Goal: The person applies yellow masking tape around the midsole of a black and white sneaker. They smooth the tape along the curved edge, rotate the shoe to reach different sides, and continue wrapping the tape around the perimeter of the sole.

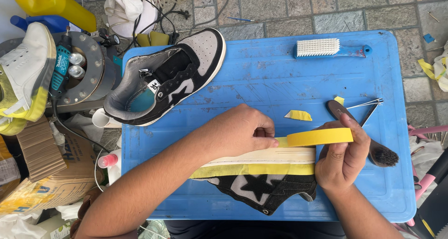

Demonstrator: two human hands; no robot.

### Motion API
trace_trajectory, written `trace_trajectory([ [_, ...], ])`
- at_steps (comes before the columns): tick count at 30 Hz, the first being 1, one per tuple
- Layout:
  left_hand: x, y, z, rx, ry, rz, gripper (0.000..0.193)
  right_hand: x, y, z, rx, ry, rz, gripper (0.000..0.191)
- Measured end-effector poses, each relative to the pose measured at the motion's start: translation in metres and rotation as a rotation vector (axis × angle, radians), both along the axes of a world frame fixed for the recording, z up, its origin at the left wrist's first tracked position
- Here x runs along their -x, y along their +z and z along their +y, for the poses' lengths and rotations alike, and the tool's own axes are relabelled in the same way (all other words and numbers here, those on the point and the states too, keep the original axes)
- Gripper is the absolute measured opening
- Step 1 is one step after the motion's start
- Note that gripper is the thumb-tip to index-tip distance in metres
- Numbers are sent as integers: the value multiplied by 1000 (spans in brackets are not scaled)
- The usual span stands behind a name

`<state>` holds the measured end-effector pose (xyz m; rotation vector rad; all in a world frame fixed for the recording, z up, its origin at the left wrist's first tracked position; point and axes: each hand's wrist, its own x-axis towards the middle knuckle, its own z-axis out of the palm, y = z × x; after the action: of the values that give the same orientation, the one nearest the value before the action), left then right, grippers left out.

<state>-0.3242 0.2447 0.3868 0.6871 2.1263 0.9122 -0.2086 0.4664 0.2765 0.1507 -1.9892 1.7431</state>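
I see left grip (242, 129) pinching tape end on sneaker (261, 173) at worktop (280, 75) front | right grip (343, 157) holding yellow tape roll (319, 137) | second shoe (168, 78), bristly brush (329, 47), tweezers (366, 106) lie clear behind

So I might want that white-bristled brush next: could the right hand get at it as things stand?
Probably not at once: the right hand holds the yellow tape roll. The brush lies unobstructed at the blue table's far edge.

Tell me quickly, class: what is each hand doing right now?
Left hand: closed, pinching the loose end of the yellow tape.
Right hand: closed around the tape roll, above the shoe.
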Motion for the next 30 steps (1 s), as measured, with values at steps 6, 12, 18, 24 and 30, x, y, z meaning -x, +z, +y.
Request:
trace_trajectory([
  [6,0,1,1,19,7,-11,22,1,-1,-4,50,38,69,32],
  [12,-1,0,4,-39,-13,17,16,-1,-2,-3,30,9,51,28],
  [18,-1,-3,7,-12,-2,-8,17,-1,-5,-3,47,-7,54,27],
  [24,-3,-3,11,60,-10,3,20,-1,-5,-2,50,-16,53,27],
  [30,-5,-4,10,-21,-41,134,22,0,-4,-2,47,-21,50,25],
])
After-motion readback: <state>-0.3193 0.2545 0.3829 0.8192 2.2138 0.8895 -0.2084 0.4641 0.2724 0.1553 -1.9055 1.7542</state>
